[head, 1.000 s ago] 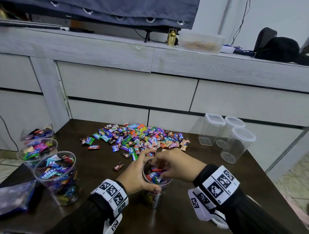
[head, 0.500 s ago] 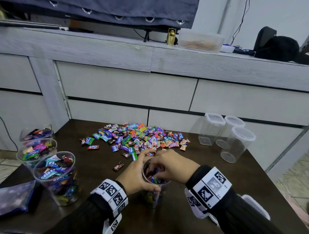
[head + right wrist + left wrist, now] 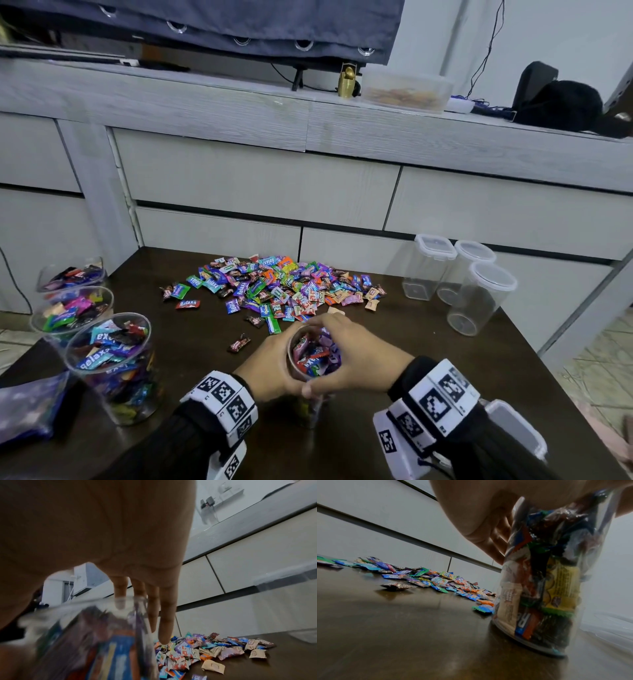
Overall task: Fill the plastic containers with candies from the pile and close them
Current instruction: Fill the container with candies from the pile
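While both hands (image 3: 274,366) (image 3: 356,356) clasp candy-filled container (image 3: 544,582), its rim stays mostly hidden.

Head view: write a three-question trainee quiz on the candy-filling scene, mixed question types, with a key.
1. True or false: the container between the left hand and right hand already has its lid on.
2. Multiple choice: the three empty lidded containers stand (A) left of the candy pile, (B) right of it, (C) on the cabinet.
3. How many candy-filled open containers stand at the table's left edge?

Key: 1 false, its mouth is open, showing candies. 2 B. 3 three.
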Demonstrator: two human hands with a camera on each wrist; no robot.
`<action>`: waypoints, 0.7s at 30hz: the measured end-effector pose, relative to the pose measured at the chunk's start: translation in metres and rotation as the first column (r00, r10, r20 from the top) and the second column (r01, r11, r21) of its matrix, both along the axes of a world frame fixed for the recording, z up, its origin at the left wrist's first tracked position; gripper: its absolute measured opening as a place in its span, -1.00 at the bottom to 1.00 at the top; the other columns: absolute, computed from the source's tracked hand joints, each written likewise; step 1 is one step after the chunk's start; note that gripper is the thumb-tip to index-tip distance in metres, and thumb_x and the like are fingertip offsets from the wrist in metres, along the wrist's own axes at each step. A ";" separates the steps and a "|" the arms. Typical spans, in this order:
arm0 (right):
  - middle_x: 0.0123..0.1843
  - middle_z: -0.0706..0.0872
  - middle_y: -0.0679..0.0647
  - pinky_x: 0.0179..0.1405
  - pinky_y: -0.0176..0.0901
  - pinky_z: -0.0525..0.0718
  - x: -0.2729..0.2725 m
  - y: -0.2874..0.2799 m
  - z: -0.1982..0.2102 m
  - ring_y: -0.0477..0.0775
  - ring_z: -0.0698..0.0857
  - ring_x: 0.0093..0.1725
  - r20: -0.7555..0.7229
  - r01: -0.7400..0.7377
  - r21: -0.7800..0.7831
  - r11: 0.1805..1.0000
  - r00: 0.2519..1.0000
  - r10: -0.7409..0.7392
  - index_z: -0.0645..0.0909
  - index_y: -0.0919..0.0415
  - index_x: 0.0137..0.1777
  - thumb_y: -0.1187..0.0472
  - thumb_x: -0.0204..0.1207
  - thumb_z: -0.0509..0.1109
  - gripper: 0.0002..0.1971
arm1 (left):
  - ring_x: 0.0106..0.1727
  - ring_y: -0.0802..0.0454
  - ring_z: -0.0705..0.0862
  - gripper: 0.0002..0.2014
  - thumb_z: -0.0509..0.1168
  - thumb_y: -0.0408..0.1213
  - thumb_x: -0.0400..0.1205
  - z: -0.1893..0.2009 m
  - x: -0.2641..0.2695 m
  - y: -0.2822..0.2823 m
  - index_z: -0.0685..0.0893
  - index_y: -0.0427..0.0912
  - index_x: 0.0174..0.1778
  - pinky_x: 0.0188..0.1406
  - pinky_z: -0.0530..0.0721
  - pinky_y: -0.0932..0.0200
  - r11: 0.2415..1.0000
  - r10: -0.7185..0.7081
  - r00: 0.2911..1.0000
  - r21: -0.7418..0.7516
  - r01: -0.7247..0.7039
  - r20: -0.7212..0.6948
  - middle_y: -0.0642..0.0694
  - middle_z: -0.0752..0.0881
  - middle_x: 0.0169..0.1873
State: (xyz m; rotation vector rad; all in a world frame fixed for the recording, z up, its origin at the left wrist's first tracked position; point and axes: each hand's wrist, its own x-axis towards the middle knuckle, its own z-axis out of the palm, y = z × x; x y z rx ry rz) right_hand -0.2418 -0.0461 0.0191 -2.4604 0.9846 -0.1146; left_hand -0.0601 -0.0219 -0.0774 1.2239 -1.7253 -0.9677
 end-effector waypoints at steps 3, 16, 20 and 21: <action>0.35 0.39 0.03 0.35 -0.07 0.51 0.004 0.006 -0.012 0.03 0.48 0.34 0.019 0.021 -0.084 0.996 1.000 -0.019 0.24 0.08 0.53 -0.04 0.21 0.64 -0.07 | 0.41 0.31 0.56 0.02 0.78 -0.12 0.04 -0.007 0.005 0.000 0.43 0.36 0.39 0.39 0.48 0.39 0.997 -0.043 0.993 0.073 0.035 0.114 0.29 0.65 0.31; 0.33 0.48 0.17 0.34 -0.06 0.51 -0.092 -0.061 -0.008 0.18 0.52 0.31 -0.092 0.454 -0.137 0.880 0.879 -0.468 0.31 0.14 0.43 -0.02 0.16 0.66 -0.13 | 0.62 0.10 0.23 -0.24 0.35 0.30 0.50 -0.029 0.019 0.009 0.30 0.15 0.59 0.54 0.35 0.05 0.990 -0.111 0.539 0.143 -0.018 0.835 0.11 0.23 0.63; 0.34 0.51 0.23 0.34 0.07 0.54 -0.146 -0.090 -0.005 0.25 0.52 0.34 -0.153 0.670 -0.199 0.716 0.700 -0.698 0.31 0.19 0.42 -0.08 0.16 0.68 -0.11 | 0.60 0.14 0.24 -0.24 0.33 0.34 0.48 -0.033 0.022 0.007 0.31 0.20 0.58 0.51 0.37 0.07 0.989 -0.113 0.535 0.145 -0.017 0.837 0.15 0.23 0.61; 0.34 0.52 0.27 0.32 0.08 0.56 -0.159 -0.094 -0.005 0.29 0.53 0.33 -0.165 0.709 -0.218 0.671 0.651 -0.741 0.30 0.22 0.42 -0.08 0.16 0.68 -0.09 | 0.59 0.15 0.25 -0.24 0.32 0.35 0.48 -0.033 0.022 0.006 0.31 0.20 0.58 0.50 0.37 0.07 0.989 -0.113 0.536 0.145 -0.018 0.837 0.16 0.24 0.61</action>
